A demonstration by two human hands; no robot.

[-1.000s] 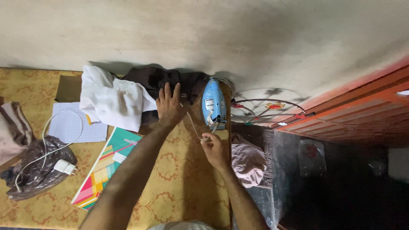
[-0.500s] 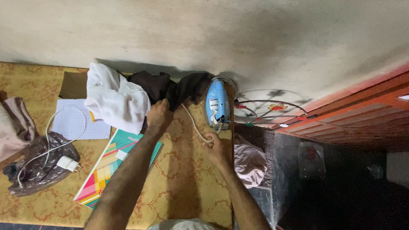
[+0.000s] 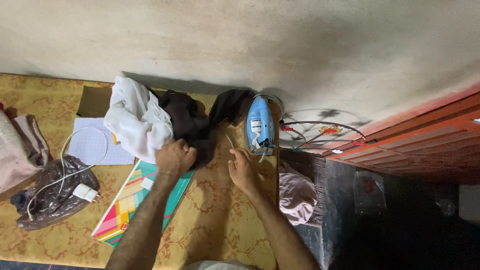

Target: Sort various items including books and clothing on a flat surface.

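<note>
My left hand point(image 3: 174, 156) is closed on a dark brown garment point(image 3: 192, 122) and holds it bunched near the middle of the yellow patterned table point(image 3: 215, 215). A white garment point(image 3: 135, 120) lies crumpled just left of the brown one. My right hand point(image 3: 242, 167) rests on the table beside the white cord point(image 3: 229, 140) of a light blue iron point(image 3: 260, 125); whether its fingers still pinch the cord is unclear. The iron lies by the wall at the table's right edge.
A colourful striped book point(image 3: 137, 197) lies under my left forearm. Graph paper point(image 3: 92, 145), a white charger with cable point(image 3: 82, 190) on a dark plastic bag point(image 3: 47, 197) and folded cloth point(image 3: 20, 150) fill the left. Pink cloth point(image 3: 295, 192) hangs off the right edge.
My left hand went from lying flat on the brown garment to gripping it and dragging it toward me. My right hand slid closer to the iron's cord on the table.
</note>
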